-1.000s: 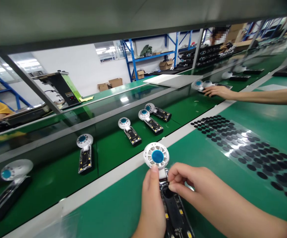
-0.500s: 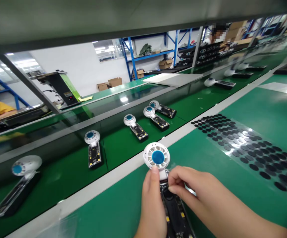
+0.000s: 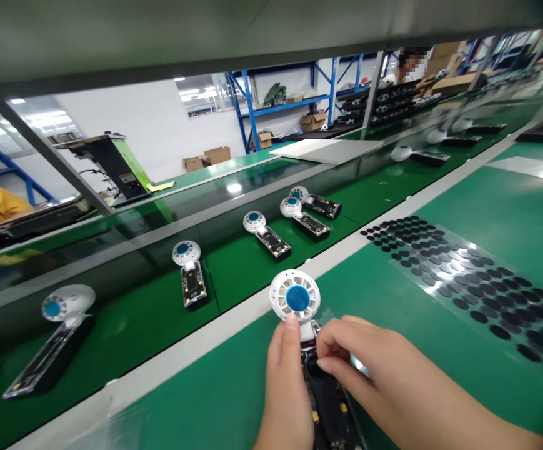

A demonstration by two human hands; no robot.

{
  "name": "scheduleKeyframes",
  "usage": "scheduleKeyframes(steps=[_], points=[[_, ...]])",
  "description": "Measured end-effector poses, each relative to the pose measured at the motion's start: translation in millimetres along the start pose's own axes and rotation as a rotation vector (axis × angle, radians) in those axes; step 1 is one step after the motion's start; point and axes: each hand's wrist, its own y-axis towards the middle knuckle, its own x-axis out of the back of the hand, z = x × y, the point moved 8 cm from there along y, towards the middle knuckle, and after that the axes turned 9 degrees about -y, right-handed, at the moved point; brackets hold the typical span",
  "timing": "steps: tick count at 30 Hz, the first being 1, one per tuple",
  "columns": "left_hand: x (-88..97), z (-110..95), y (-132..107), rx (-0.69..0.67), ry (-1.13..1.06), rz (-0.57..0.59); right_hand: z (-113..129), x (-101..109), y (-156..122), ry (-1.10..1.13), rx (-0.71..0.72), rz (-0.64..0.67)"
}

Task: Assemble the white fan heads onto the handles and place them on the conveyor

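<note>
Fingers (image 3: pixel 331 367) of your right hand (image 3: pixel 377 356) bunched at dark disc (image 3: pixel 317 370), can't tell if pinching; left hand (image 3: pixel 287 387) clasps device (image 3: pixel 325 403). Units (image 3: pixel 273 241) slid right; your handwork stays put.

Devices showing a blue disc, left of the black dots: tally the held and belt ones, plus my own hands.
Held blue-disc device: 1
Blue-disc devices on the green belt: 5
Left hand and right hand: 2
Total: 8

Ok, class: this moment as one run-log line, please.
left hand: holding black oblong device with round white head | right hand: touching device body | green conveyor belt: similar devices
</note>
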Motion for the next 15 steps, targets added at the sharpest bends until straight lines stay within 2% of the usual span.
scheduleKeyframes(steps=[5, 8, 12, 15], points=[[-0.9, 7.1, 1.9, 0.038, -0.004, 0.071, 4.5, 2.4, -1.4, 0.003, 0.056, 0.018], [-2.0, 6.9, 1.9, 0.033, 0.018, 0.089, 9.8, 5.6, -3.1, -0.076, 0.112, -0.004], [-4.7, 1.9, -1.3, 0.007, 0.027, 0.066, 23.2, 10.8, -6.8, -0.208, 0.242, -0.08], [-6.3, 0.6, -3.1, 0.008, 0.021, 0.062, 28.9, 16.9, -11.7, -0.232, 0.303, -0.192]])
